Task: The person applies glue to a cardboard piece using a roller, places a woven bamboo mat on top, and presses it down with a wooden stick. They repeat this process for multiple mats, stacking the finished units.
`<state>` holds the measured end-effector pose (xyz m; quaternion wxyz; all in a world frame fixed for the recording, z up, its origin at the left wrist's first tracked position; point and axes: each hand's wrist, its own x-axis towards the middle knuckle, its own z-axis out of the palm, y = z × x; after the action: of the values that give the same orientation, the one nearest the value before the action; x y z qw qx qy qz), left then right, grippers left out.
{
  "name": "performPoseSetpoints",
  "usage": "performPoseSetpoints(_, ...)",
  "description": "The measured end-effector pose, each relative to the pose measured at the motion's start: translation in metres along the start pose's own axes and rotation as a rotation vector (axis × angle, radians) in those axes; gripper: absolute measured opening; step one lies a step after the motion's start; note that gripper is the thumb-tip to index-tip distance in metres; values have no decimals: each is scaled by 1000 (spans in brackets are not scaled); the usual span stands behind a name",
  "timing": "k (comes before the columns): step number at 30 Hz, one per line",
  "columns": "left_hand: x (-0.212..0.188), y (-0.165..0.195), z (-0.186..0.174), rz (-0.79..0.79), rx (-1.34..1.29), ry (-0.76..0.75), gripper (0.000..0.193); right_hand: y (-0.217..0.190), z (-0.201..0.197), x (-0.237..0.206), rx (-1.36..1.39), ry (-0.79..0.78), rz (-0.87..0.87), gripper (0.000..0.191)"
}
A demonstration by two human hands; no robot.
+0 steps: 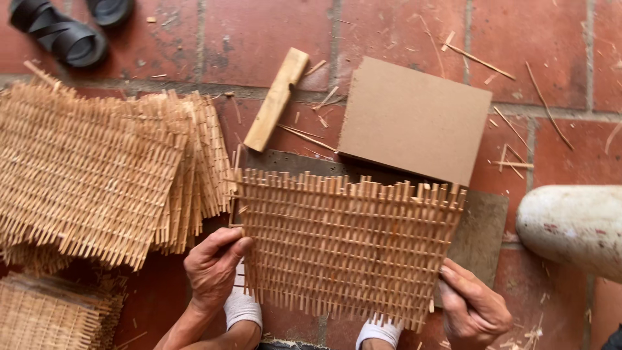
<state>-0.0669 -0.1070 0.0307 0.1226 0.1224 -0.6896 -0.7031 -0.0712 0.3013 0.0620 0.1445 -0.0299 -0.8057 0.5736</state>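
Note:
A woven mat of thin bamboo slats lies flat on a dark board on the red tile floor. My left hand grips the mat's left edge near its lower corner. My right hand holds the mat's lower right corner, thumb on top. Both edges of the mat bristle with short slat ends. Two white-socked feet show just below the mat.
A stack of similar woven mats lies to the left, more at the lower left. A wooden block and a brown cardboard square lie behind. A white rounded object sits right. Black sandals are top left.

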Motion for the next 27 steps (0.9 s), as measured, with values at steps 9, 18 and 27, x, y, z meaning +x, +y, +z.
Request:
performPoseSetpoints(9,21,8,-3,9,86,-51,15,50,-10,9,134,-188,-17,17)
performPoseSetpoints(18,40,24,2,-64,289,-171,12,43,0,28,-567,-150,-424,16)
performPoseSetpoints(27,56,35,27,-257,-81,-272,15,77,9,39,362,-26,299,33)
